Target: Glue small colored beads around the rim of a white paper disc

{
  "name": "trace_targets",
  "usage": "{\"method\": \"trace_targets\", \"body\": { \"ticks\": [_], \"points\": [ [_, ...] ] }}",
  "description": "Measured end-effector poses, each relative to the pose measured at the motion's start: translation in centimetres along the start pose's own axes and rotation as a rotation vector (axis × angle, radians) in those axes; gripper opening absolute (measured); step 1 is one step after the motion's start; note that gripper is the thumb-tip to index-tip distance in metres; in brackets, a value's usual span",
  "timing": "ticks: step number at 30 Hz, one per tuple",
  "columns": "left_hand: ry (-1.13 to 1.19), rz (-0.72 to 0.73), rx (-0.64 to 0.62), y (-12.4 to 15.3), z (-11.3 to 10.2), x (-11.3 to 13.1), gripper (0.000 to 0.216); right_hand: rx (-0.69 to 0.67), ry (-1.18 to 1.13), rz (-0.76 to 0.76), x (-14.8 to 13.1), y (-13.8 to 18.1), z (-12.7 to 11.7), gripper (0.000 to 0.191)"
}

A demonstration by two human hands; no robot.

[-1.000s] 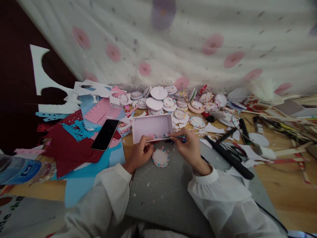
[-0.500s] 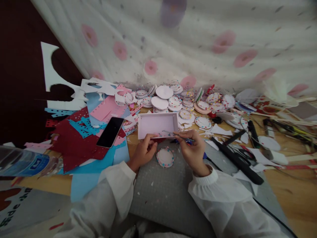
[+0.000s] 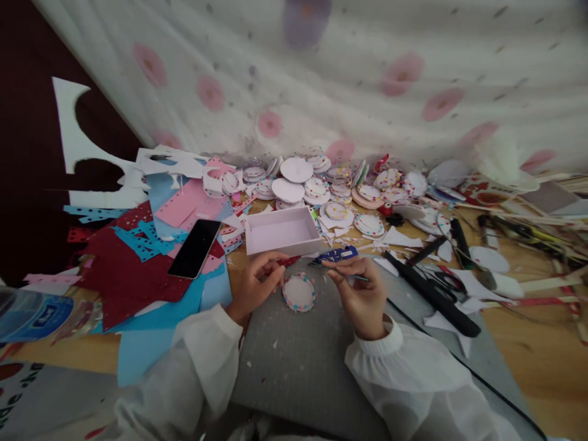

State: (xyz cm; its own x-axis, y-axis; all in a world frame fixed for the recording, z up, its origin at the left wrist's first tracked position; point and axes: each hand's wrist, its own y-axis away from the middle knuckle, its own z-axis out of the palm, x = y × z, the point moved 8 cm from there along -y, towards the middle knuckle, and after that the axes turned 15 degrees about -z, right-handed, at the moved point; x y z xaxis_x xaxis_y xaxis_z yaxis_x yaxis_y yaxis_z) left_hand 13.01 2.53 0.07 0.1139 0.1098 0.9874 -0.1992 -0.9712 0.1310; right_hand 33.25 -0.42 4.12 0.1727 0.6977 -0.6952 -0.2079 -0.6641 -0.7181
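My right hand [image 3: 359, 291] is closed around slim metal tweezers [image 3: 356, 275], their tips pointing left; whether they grip anything is too small to see. My left hand [image 3: 258, 283] has bent fingers with a gap between thumb and forefinger, and nothing shows in it. Between the hands, a small white disc ringed with pink and blue beads [image 3: 299, 292] lies flat on the grey cutting mat [image 3: 307, 355]. Just beyond my left fingers stands a shallow pale box [image 3: 282, 231]. A blue tool with a white label [image 3: 337, 254] lies past my right fingertips.
Stacks of white and beaded discs [image 3: 298, 177] line the back by the curtain. On the left are a phone [image 3: 195, 248], coloured sheets [image 3: 138, 275] and a water bottle [image 3: 41, 315]. A black bar [image 3: 434, 294], scissors [image 3: 450, 283] and a cable [image 3: 482, 380] lie right.
The tweezers have moved out of the box toward me, above the beaded disc's far side. My left hand has come off the box's front edge. The view has shifted slightly right.
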Motion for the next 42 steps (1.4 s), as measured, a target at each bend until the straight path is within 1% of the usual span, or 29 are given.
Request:
{"method": "trace_targets", "body": {
  "ticks": [4,8,12,16,19,23,27,35,42],
  "points": [
    [-0.049,-0.035,-0.023,0.0,0.6,-0.4,0.024,-0.039,-0.054,0.081,0.6,0.8,0.7,0.019],
    [-0.068,-0.073,-0.020,-0.2,0.8,-1.3,0.022,-0.049,-0.069,0.111,1.1,1.0,0.9,0.019],
    [-0.027,-0.144,-0.008,-0.6,0.7,-2.0,0.023,-0.053,-0.059,0.118,1.0,1.0,1.0,0.019],
    [0.041,-0.191,-0.031,-0.9,0.7,-2.6,0.024,-0.056,-0.053,0.117,0.8,1.0,1.1,0.018],
    [0.068,-0.212,-0.032,-1.0,0.7,-2.9,0.026,-0.022,-0.068,0.134,1.0,0.9,0.8,0.018],
    [0.094,-0.225,-0.018,-1.0,0.7,-2.8,0.028,0.023,-0.086,0.171,1.4,0.9,0.4,0.020],
    [0.129,-0.225,0.002,-1.0,0.5,-2.3,0.027,-0.007,-0.091,0.190,1.7,1.0,0.6,0.020],
    [0.157,-0.237,0.007,-1.0,0.7,-2.1,0.030,-0.007,-0.062,0.154,1.3,0.8,0.6,0.019],
    [0.110,-0.236,0.006,-1.0,0.7,-2.3,0.028,-0.028,-0.018,0.143,1.2,1.0,0.6,0.019]
  ]
}}
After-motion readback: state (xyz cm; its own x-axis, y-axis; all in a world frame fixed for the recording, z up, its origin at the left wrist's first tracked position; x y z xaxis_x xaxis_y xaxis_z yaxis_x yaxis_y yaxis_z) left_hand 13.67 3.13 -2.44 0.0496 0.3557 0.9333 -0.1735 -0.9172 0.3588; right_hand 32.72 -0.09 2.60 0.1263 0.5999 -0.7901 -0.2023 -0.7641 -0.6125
